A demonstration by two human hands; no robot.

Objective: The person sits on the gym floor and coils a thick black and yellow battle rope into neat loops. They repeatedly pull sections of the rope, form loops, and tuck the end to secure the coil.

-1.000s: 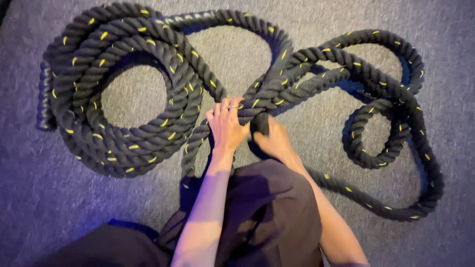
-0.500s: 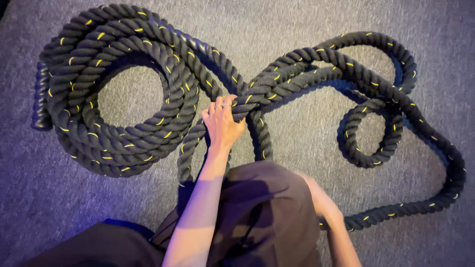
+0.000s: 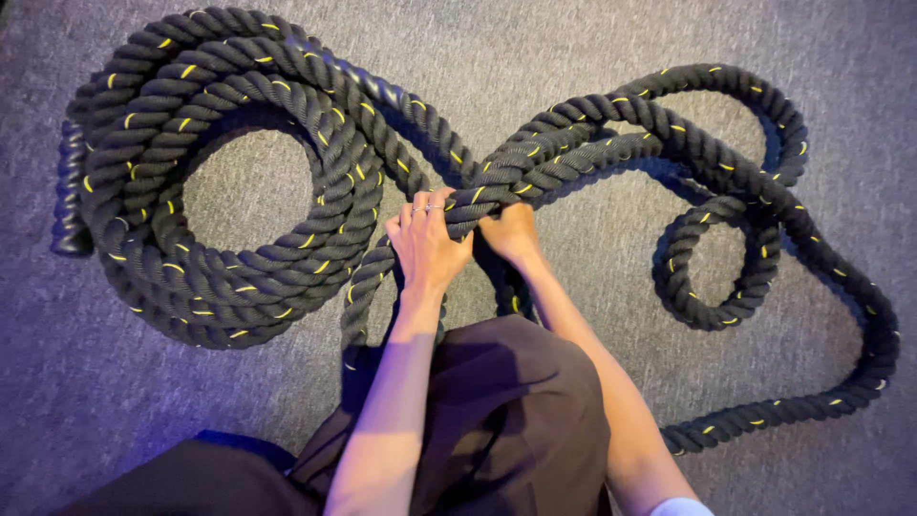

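Note:
A thick black rope (image 3: 239, 277) with yellow flecks lies on the grey carpet. On the left it is wound into a round coil of several turns. On the right it runs in loose loops. Where the strands cross in the middle, my left hand (image 3: 425, 244) grips a bundle of them from above, rings on its fingers. My right hand (image 3: 511, 234) holds the same bundle right beside it, fingers tucked under the strands.
My knee in dark brown cloth (image 3: 506, 420) fills the lower middle, just below the hands. The rope's black capped end (image 3: 72, 201) lies at the coil's left side. One strand trails round the far right to the lower right.
My right hand has come back up from beside my leg and taken hold of the strands next to my left hand. The rope bundle has shifted slightly.

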